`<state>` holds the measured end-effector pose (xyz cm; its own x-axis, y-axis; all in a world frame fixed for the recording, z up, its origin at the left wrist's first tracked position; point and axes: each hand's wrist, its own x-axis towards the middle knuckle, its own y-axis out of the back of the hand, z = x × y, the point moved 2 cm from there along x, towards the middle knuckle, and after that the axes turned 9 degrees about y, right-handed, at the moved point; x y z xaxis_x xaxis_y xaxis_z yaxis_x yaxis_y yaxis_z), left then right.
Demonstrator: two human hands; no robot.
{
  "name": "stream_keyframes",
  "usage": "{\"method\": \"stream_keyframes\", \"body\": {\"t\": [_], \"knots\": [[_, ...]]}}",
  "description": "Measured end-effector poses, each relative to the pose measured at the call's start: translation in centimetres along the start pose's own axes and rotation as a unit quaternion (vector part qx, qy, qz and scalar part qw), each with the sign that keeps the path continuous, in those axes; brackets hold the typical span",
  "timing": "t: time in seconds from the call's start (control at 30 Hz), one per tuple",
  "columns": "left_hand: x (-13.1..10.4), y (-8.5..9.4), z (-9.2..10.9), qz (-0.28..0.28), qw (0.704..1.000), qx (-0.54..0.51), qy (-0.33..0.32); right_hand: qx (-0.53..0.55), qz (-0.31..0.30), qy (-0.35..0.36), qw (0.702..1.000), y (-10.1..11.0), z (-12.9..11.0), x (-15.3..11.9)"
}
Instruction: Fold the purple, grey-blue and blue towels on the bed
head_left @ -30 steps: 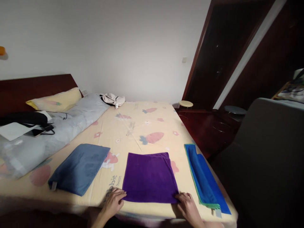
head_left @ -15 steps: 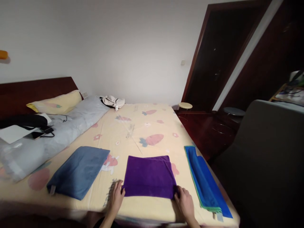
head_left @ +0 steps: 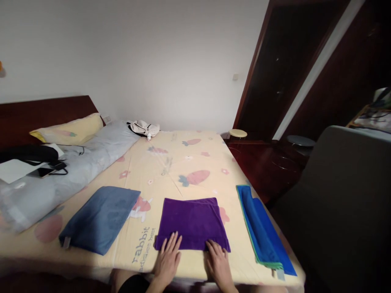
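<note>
Count, seen from the bedside: two hands, three cloths, two round stools, one pillow, one pale bag.

Cloths: all three lie on the printed bedsheet (head_left: 171, 183), well apart. The purple cloth (head_left: 192, 219) is in the middle by the near edge of the bed: soft, short nap, roughly rectangular, folded, with layers out of line at the far right corner. The slate-blue cloth (head_left: 102, 219), left of it, is a slanted four-sided shape with a matte, plush face and a small tag. The green-edged blue cloth (head_left: 264, 236), to the right, is a long narrow strip, uneven in outline, also tagged.

Hands: the left hand (head_left: 168, 258) and the right hand (head_left: 218, 260) both lie palm down, fingers extended, the fingertips on the purple cloth's near edge. Neither shows a grasp.

Surroundings: cream pillow (head_left: 71, 130), smooth and plump; puffy grey quilt (head_left: 94, 160); crumpled bag (head_left: 143, 127); one cream stool (head_left: 237, 133), one grey stool (head_left: 301, 141).
</note>
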<state>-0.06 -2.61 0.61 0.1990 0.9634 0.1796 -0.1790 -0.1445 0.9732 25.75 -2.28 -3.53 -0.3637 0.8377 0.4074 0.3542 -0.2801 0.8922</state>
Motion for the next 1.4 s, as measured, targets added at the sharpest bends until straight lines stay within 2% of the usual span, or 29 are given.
{"method": "stream_keyframes", "body": {"t": [0.1, 0.2, 0.3, 0.4, 0.5, 0.67, 0.77, 0.83, 0.97, 1.03, 1.1, 1.2, 1.27, 1.33, 1.4], "knots": [[-1.3, 0.8, -5.0, 0.006, 0.999, 0.04, 0.026, -0.024, -0.004, -0.02, 1.0, 1.0, 4.8, -2.9], [-2.0, 1.2, -7.7, 0.004, 0.998, 0.057, 0.022, -0.028, -0.012, -0.018, 0.999, 1.8, 7.2, -4.3], [-1.8, 1.1, -7.7, 0.027, 0.997, 0.064, 0.02, -0.035, -0.006, -0.022, 0.999, 2.0, 6.8, -3.7], [-1.2, 0.6, -6.8, 0.054, 0.995, 0.061, 0.05, -0.051, 0.01, -0.065, 0.997, 1.9, 5.6, -2.1], [-0.4, 0.4, -6.5, 0.044, 0.996, 0.027, 0.067, -0.04, 0.006, -0.086, 0.995, 2.1, 5.2, -0.7], [0.6, 2.4, -7.3, 0.019, 0.994, -0.094, 0.057, 0.016, -0.012, -0.068, 0.997, 4.1, 6.1, 0.3], [1.0, 3.6, -8.0, -0.009, 0.979, -0.179, 0.094, 0.095, -0.024, -0.078, 0.992, 5.7, 6.7, 0.6], [1.1, 3.8, -8.6, -0.031, 0.959, -0.248, 0.131, 0.156, -0.029, -0.108, 0.981, 6.5, 7.0, 0.8], [1.3, 2.8, -9.6, -0.043, 0.912, -0.372, 0.169, 0.252, -0.02, -0.175, 0.952, 6.8, 7.5, 1.1], [1.6, 2.1, -10.0, -0.011, 0.91, -0.373, 0.183, 0.273, -0.018, -0.19, 0.943, 6.3, 7.8, 1.4], [1.9, 1.4, -10.3, 0.029, 0.917, -0.339, 0.208, 0.238, -0.015, -0.201, 0.95, 5.6, 7.9, 1.5], [2.0, 0.9, -10.0, 0.072, 0.922, -0.293, 0.243, 0.115, 0.036, -0.216, 0.969, 4.7, 7.7, 1.5], [1.8, 1.1, -8.7, 0.116, 0.929, -0.249, 0.249, 0.057, 0.092, -0.205, 0.973, 4.2, 6.7, 1.4], [1.4, 1.6, -6.0, 0.158, 0.946, -0.185, 0.214, 0.048, 0.118, -0.156, 0.979, 3.7, 4.6, 1.6], [1.1, 1.9, -2.2, 0.148, 0.972, -0.137, 0.117, 0.075, 0.093, -0.072, 0.99, 2.9, 1.6, 2.0]]}}
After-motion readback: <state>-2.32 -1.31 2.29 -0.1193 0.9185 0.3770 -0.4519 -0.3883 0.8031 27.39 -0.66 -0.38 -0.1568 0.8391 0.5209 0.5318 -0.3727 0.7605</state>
